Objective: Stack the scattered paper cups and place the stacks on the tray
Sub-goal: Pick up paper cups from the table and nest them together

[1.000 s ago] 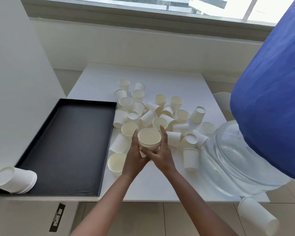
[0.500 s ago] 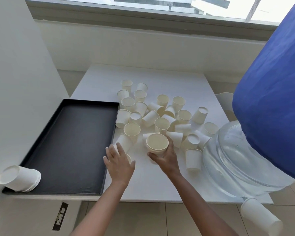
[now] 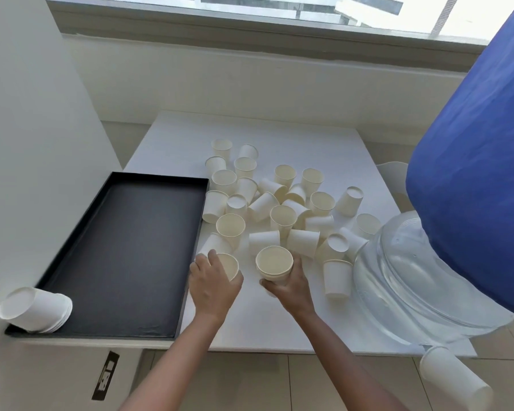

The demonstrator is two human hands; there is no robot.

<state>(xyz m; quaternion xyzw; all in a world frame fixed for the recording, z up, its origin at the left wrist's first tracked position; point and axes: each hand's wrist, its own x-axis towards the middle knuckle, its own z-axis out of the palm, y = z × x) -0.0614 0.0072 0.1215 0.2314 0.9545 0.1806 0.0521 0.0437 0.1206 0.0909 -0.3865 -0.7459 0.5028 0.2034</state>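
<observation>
Honestly nothing here you can actually read. The paper cups (image 3: pixel 283 217) are all plain, no logo or print on any that I can see, and the black tray (image 3: pixel 72 271) is bare too. The big water jug (image 3: pixel 404 280) and its blue cover (image 3: pixel 472 173) show no label from this side. Only sign-ish thing is a small dark plate (image 3: pixel 105 375) low on the cabinet front with pale marks on it, but they're too small and blurry to make out.
</observation>
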